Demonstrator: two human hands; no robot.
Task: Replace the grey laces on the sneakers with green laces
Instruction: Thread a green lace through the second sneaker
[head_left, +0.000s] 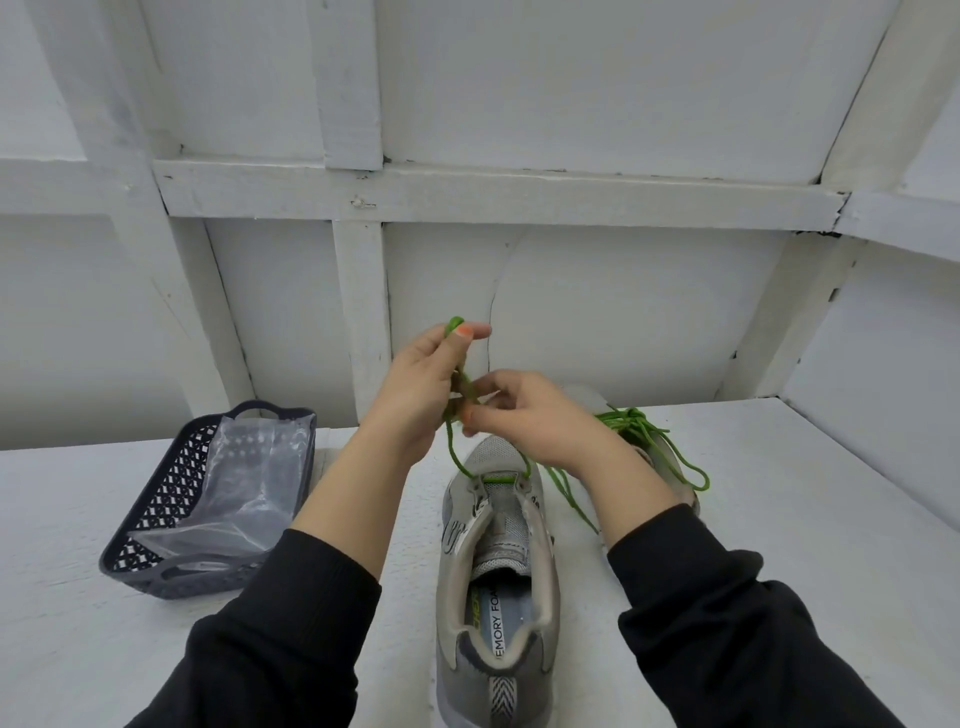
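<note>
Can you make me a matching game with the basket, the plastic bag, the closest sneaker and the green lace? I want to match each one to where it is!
Things:
1. basket
2. plastic bag
3. near sneaker
4. green lace

Places:
A. inside the basket
B. pinched between the left hand and the right hand
C. on the left side of the table
D. in the middle of the table, heel nearest the person

Pairs: 1-C, 2-A, 3-D, 4-B

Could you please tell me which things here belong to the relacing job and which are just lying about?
Job: near sneaker; green lace, pinched by left hand and right hand; far sneaker; second green lace.
Lying about: dark basket; clear plastic bag inside it.
</note>
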